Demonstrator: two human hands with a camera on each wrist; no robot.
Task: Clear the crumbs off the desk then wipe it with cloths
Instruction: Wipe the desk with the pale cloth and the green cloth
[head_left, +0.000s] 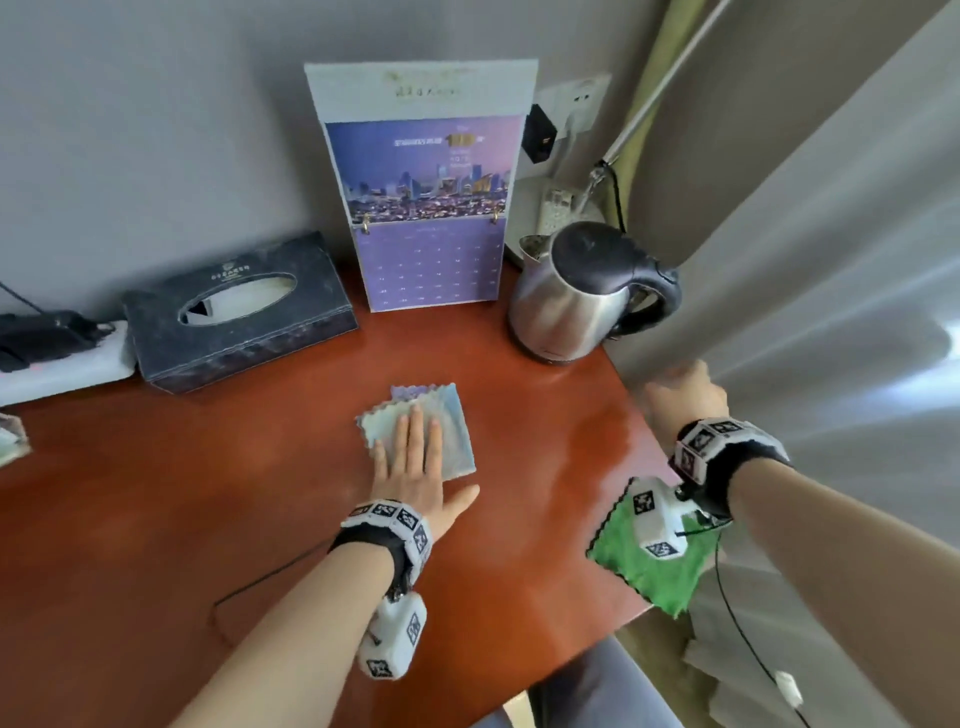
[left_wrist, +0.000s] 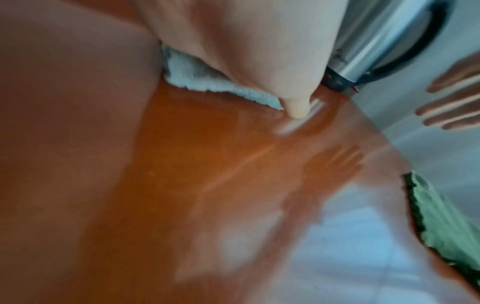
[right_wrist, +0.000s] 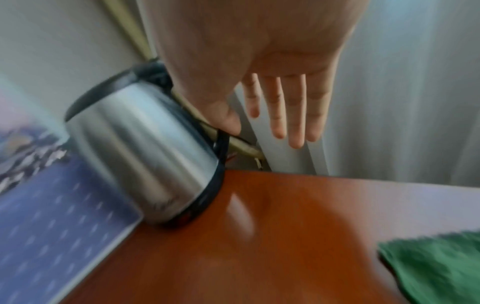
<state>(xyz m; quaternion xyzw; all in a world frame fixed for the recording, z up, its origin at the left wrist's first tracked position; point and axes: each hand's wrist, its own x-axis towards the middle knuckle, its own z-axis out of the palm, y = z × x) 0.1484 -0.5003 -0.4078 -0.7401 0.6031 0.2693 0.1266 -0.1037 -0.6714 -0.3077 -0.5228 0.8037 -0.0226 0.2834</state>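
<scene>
On pale cloth (head_left: 441, 431), flat left hand (head_left: 415, 467)

left hand (head_left: 413, 467) pressed flat, fingers straight; right hand (head_left: 685, 395) raised, fingers extended

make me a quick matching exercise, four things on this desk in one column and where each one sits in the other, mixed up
Things:
1. pale cloth
2. green cloth
3. kettle
4. tissue box

Places:
A. hanging over the desk's right edge
B. back left, by the wall
C. under the flat left hand
D. back right corner, beside the calendar

Pairs: 1-C, 2-A, 3-D, 4-B
</scene>
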